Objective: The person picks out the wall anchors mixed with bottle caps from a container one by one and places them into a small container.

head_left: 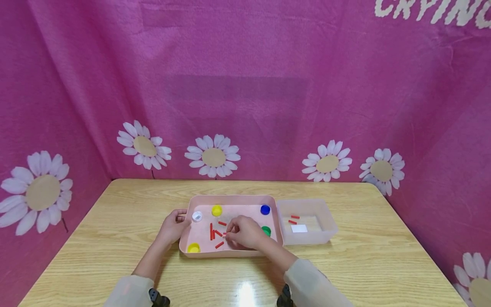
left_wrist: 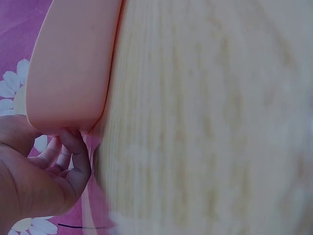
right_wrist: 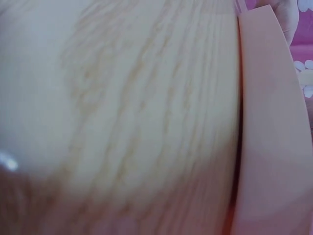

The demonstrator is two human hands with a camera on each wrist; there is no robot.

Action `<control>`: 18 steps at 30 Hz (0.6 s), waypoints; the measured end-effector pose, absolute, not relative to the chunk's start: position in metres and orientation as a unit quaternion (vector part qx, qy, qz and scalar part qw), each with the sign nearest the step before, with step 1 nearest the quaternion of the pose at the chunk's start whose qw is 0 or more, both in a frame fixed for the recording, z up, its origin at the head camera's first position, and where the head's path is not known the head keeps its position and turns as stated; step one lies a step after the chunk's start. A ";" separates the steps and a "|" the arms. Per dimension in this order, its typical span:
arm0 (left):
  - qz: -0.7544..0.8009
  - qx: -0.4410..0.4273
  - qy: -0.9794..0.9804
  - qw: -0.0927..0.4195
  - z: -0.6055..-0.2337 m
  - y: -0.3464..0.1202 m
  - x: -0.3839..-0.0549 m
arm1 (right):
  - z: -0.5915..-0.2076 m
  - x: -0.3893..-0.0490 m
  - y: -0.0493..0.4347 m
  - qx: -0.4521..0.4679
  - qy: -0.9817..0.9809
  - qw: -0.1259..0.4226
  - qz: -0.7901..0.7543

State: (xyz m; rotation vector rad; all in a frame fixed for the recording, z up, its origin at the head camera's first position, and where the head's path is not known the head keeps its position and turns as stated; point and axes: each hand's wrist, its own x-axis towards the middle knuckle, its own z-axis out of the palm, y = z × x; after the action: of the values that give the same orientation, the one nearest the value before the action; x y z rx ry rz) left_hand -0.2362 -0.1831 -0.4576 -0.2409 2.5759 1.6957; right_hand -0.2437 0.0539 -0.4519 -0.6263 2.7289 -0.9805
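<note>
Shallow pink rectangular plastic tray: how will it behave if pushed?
The shallow pink rectangular plastic tray is probably fairly stiff: its walls show no visible sag where the person's left hand grips one end. It seems unlikely to tip, sitting low and broad on the wood-grain table. The small red sticks lying loose inside would likely slide.

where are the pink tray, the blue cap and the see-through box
Pink tray (left_wrist: 71, 71): left wrist view, on its outer wall.
Blue cap (head_left: 265, 209): head view, on its middle.
See-through box (head_left: 310, 238): head view, on its near wall.
</note>
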 end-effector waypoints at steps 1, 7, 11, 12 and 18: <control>0.549 -0.078 0.832 0.024 -0.458 -0.183 -0.236 | -0.450 -0.243 0.055 -0.210 0.915 0.085 -0.333; 0.555 -0.075 0.829 0.022 -0.458 -0.184 -0.237 | -0.440 -0.243 0.062 -0.233 0.910 0.058 -0.337; 0.551 -0.077 0.831 0.024 -0.458 -0.184 -0.237 | -0.436 -0.244 0.068 -0.241 0.911 0.044 -0.333; 0.549 -0.078 0.832 0.025 -0.458 -0.183 -0.237 | -0.435 -0.244 0.070 -0.239 0.911 0.043 -0.332; 0.544 -0.086 0.834 0.024 -0.460 -0.183 -0.237 | -0.428 -0.245 0.078 -0.241 0.913 0.026 -0.328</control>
State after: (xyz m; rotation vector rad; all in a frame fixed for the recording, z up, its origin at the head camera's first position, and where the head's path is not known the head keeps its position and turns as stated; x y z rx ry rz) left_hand -0.2373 -0.1827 -0.4595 -0.2648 2.5822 1.6832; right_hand -0.2449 0.0784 -0.4278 -0.7450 2.8224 -1.0123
